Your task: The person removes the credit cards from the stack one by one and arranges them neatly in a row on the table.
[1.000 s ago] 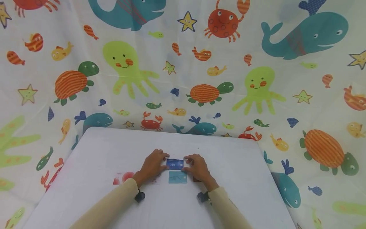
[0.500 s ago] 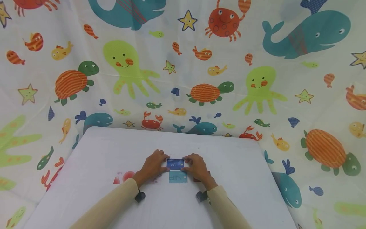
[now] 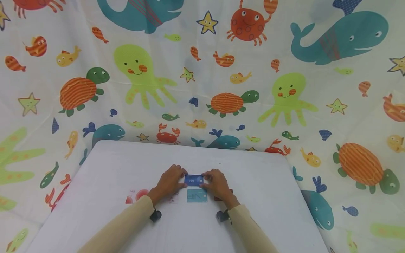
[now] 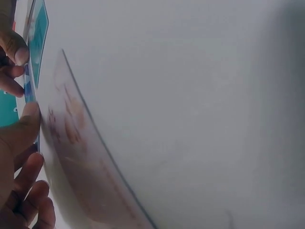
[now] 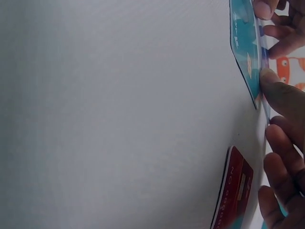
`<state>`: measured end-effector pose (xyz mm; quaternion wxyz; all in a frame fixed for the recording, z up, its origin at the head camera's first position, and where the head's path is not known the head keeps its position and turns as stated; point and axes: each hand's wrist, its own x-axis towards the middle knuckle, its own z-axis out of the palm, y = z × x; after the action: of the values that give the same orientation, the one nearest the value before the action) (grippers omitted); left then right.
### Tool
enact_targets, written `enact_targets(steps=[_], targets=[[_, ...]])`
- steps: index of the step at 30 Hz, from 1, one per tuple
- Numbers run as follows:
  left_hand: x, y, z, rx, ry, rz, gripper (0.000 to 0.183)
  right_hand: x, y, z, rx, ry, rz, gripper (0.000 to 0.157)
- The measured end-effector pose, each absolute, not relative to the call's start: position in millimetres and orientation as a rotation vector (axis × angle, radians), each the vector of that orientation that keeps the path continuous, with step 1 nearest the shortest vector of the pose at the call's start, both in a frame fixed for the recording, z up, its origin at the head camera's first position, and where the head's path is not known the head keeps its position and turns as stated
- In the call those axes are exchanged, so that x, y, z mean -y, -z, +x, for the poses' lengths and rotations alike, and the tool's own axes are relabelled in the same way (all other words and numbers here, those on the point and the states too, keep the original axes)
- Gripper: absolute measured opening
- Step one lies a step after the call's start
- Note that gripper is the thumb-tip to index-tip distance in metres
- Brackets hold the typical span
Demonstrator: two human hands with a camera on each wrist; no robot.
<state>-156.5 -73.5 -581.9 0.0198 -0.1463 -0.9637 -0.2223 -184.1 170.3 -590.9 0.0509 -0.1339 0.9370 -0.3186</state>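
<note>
Both hands hold a dark blue card (image 3: pixel 193 180) marked VIP between them, near the middle of the white table. My left hand (image 3: pixel 171 179) pinches its left end, thumb on the near edge and fingers at the far one. At the other end, my right hand (image 3: pixel 217 182) grips it the same way. Just nearer than this card lies a teal card (image 3: pixel 197 196), also marked VIP, flat on the table. In the right wrist view the blue card shows edge-on, partly behind the thumb (image 5: pixel 281 93).
A dark red card (image 5: pixel 232 191) lies under my right hand, mostly hidden in the head view. Pale printed matter with red pictures (image 3: pixel 141 195) lies at the left, partly covered by my left wrist. A sea-animal curtain (image 3: pixel 196 84) hangs behind the white table (image 3: pixel 126 158).
The blue card has shifted slightly away from me, and a thin gap now shows between it and the teal card. Both hands keep their hold and have barely moved.
</note>
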Motion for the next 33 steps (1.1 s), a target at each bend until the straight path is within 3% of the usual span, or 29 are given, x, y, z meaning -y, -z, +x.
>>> enact_targets(steps=[18,33], targets=[[74.7,580.6,-160.8,3.005,0.730,-0.427,0.055,-166.7,590.0,-189.7,-2.862,0.929,-0.448,0.052],[75.4,579.8,-162.6,3.008,0.783,-0.444,0.052,-162.2,585.0,-187.0,-2.830,1.003,-0.429,0.046]])
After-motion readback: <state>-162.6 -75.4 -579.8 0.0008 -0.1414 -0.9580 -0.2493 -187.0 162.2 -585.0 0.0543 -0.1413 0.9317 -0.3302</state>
